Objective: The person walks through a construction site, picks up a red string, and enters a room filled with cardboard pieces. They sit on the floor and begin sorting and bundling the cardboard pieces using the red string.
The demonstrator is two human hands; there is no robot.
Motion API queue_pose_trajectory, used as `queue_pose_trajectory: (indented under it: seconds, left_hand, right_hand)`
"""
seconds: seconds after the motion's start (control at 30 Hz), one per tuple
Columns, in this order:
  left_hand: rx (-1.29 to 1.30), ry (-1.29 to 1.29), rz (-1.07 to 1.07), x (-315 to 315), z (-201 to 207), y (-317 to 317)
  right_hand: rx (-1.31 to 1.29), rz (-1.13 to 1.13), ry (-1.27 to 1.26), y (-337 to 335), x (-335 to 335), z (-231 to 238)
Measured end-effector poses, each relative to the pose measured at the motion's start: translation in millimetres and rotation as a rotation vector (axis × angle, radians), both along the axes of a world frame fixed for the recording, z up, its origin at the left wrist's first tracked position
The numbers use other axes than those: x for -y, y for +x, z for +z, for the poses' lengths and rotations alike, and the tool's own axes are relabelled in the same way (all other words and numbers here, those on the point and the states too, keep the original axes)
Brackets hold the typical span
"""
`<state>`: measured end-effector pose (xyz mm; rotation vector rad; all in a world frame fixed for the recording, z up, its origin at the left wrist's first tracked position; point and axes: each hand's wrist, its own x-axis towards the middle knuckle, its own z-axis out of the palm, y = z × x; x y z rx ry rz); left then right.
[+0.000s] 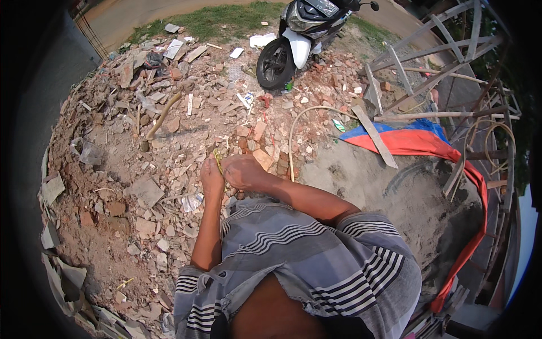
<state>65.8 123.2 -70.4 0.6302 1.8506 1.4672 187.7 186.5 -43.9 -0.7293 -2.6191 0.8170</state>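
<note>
Light yellow strand pinched between two hands

A thin yellow strand (218,160) sits in front of the person's body, above the rubble (164,133), its upper end poking out where the hands meet. The left hand (211,176) and the right hand (244,172) both look closed on it, side by side; the fingertips are hidden, so the exact grip cannot be told. It is probably very light and bendy, giving little resistance and unlikely to break if dropped. Its material is too small to make out. A fingertip pinch near each end should suit it best.
</note>
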Motion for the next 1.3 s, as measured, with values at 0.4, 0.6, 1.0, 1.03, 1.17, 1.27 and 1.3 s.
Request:
queue_pose_trajectory:
  seconds: [0.4,0.6,1.0,1.03,1.17,1.27,1.3]
  left_hand:
    - [0.53,0.117,0.034,6,-29,-19]
    - [-0.073,0.083,-0.068,9,-41,-31]
    - [0.299,-0.018,0.011,-2,-35,-10]
    - [0.329,0.001,0.083,-7,-36,-5]
    - [0.225,0.031,-0.008,-16,-35,12]
    - [0.061,-0.021,-0.196,-16,-34,18]
    - [0.058,-0.024,-0.232,-18,-36,22]
  right_hand:
    - [0.149,0.15,-0.107,-16,-5,16]
    - [-0.074,0.098,-0.176,-17,6,1]
    - [0.018,0.05,-0.239,3,14,-7]
    - [0.04,0.055,-0.24,6,11,-11]
    - [0.065,0.008,-0.331,27,-3,-30]
    - [0.038,-0.08,-0.515,55,-12,-46]
    - [0.035,-0.158,-0.581,66,-14,-51]
